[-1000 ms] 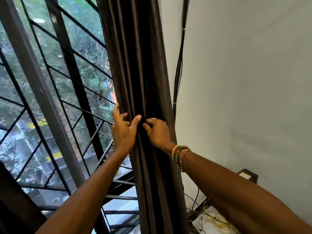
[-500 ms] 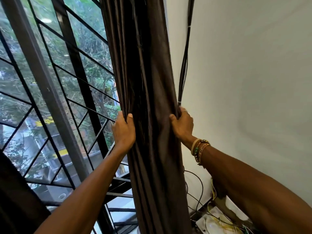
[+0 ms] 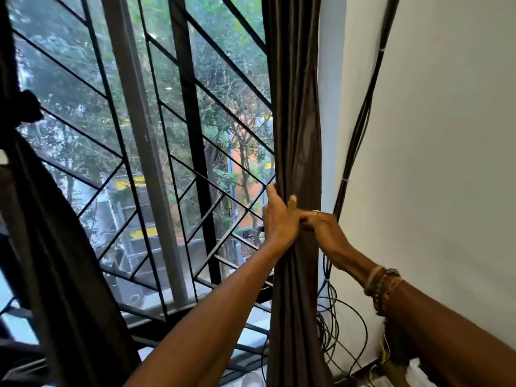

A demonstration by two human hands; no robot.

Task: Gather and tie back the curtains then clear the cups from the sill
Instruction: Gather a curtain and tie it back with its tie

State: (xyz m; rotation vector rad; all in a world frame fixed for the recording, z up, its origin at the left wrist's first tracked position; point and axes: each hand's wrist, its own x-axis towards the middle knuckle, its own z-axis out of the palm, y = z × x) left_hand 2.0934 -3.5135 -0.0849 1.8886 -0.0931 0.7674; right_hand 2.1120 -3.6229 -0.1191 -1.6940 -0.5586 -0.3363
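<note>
Head view: left hand (image 3: pixel 280 222) curls its fingers round the bunched curtain (image 3: pixel 296 121); right hand (image 3: pixel 328 233) pinches it alongside.

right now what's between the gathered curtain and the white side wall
A bundle of black cables runs down the corner between the curtain and the white side wall, past a pale strip of wall; the head view shows it.

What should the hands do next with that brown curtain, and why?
Probably hold the bundle with the left hand alone while the right hand drops to lift the loose length below and begin a knot. Both hands grip the gathered curtain at one spot, and no separate tie band shows.
</note>
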